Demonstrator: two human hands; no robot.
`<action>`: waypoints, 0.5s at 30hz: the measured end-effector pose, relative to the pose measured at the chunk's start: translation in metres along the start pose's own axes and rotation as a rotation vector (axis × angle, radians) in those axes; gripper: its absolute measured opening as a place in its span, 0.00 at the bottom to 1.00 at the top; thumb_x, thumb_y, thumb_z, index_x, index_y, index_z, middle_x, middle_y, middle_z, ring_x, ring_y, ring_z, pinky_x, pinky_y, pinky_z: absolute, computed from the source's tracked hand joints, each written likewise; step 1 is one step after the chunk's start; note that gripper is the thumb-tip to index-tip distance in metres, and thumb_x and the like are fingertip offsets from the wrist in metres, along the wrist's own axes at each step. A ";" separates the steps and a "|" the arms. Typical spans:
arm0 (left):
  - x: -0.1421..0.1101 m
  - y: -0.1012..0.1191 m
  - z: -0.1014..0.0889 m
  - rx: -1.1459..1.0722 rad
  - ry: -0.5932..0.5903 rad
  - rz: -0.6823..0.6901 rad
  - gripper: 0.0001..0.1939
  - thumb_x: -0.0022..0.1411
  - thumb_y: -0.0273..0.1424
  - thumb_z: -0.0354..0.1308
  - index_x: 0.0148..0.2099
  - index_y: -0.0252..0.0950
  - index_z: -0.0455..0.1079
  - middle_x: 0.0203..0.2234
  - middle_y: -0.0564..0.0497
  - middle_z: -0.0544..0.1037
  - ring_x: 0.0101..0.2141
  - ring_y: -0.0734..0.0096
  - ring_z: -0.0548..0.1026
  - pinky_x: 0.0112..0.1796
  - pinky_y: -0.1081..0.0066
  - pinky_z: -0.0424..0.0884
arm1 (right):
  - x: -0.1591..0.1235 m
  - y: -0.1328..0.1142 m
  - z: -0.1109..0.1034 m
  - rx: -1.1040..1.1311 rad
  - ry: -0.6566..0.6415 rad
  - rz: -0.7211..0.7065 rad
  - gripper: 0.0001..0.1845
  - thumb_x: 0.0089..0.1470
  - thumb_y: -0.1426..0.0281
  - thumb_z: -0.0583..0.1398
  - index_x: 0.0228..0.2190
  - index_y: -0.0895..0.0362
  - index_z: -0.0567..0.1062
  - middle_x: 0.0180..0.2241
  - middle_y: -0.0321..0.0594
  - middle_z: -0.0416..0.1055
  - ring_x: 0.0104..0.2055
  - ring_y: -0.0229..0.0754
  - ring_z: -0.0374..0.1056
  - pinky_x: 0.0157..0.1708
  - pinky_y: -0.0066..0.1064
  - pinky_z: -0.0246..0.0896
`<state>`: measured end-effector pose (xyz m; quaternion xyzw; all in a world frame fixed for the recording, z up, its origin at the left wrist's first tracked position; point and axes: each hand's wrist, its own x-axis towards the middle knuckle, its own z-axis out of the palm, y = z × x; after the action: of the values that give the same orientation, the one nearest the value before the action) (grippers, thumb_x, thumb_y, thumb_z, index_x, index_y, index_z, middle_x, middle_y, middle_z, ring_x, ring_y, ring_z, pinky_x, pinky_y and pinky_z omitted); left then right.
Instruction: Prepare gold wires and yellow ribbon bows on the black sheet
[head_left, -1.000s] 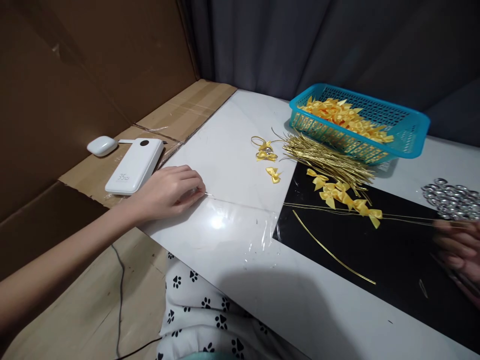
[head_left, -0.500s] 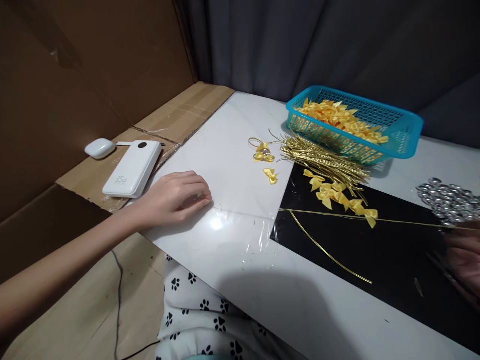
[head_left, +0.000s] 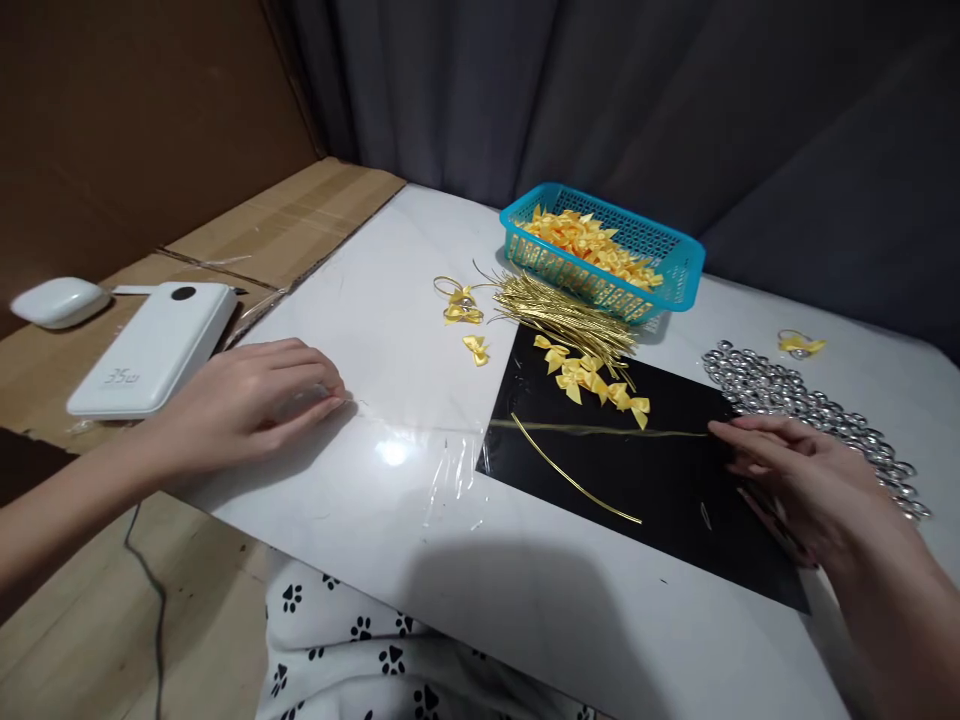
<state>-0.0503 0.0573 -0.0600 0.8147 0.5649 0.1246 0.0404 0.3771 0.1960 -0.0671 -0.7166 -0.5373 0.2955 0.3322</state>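
A thin gold cord (head_left: 600, 430) stretches nearly straight across the table between both my hands, blurred and faint over the white part. My left hand (head_left: 274, 400) rests on the white tabletop, fingers pinched on the cord's left end. At the other end, my right hand (head_left: 795, 460) pinches the cord between thumb and forefinger above the black mat (head_left: 600, 490). Beneath that palm is a slim dark tool, perhaps scissors (head_left: 772, 525), mostly hidden. A short curved gold cord (head_left: 570, 480) lies on the mat, with several yellow ribbon bows (head_left: 585, 380) behind the stretched cord.
A blue basket (head_left: 690, 270) of yellow bows stands at the back, a gold cord bundle (head_left: 562, 315) before it. Silver beads (head_left: 795, 390) spread by my right hand. Finished-looking looped bows (head_left: 461, 305) lie left of the bundle. A white power bank (head_left: 154, 350) sits far left.
The view has swung right, so things appear shifted left. My right hand has come fully into view, still holding the cord. My left hand keeps its pinch on the table.
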 end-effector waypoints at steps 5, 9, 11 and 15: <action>0.007 0.013 -0.005 0.036 0.097 0.092 0.04 0.64 0.28 0.53 0.37 0.36 0.69 0.31 0.51 0.76 0.33 0.69 0.71 0.34 0.69 0.64 | -0.017 -0.025 0.026 0.015 0.073 -0.265 0.12 0.38 0.63 0.66 0.27 0.55 0.73 0.27 0.40 0.70 0.27 0.40 0.65 0.26 0.32 0.62; 0.015 0.036 -0.009 0.019 0.181 0.151 0.03 0.62 0.26 0.54 0.37 0.37 0.68 0.31 0.53 0.76 0.32 0.71 0.71 0.33 0.71 0.65 | -0.062 -0.058 0.075 0.186 -0.530 -0.580 0.20 0.47 0.65 0.64 0.43 0.56 0.69 0.43 0.46 0.71 0.46 0.45 0.68 0.48 0.41 0.61; 0.017 0.047 -0.011 0.007 0.186 0.167 0.03 0.62 0.26 0.54 0.37 0.37 0.68 0.31 0.53 0.76 0.33 0.70 0.71 0.33 0.70 0.65 | -0.088 -0.072 0.099 0.243 -0.886 -0.553 0.31 0.48 0.67 0.64 0.52 0.54 0.63 0.50 0.47 0.67 0.52 0.45 0.64 0.51 0.40 0.59; 0.016 0.050 -0.016 0.068 0.235 0.180 0.02 0.61 0.26 0.55 0.36 0.37 0.68 0.29 0.52 0.76 0.32 0.69 0.71 0.32 0.69 0.64 | -0.119 -0.086 0.123 0.359 -1.212 -0.271 0.21 0.47 0.68 0.65 0.44 0.57 0.69 0.40 0.43 0.70 0.33 0.36 0.65 0.32 0.29 0.62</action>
<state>-0.0038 0.0534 -0.0318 0.8427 0.4944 0.2032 -0.0648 0.2026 0.1176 -0.0654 -0.2817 -0.6576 0.6886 0.1189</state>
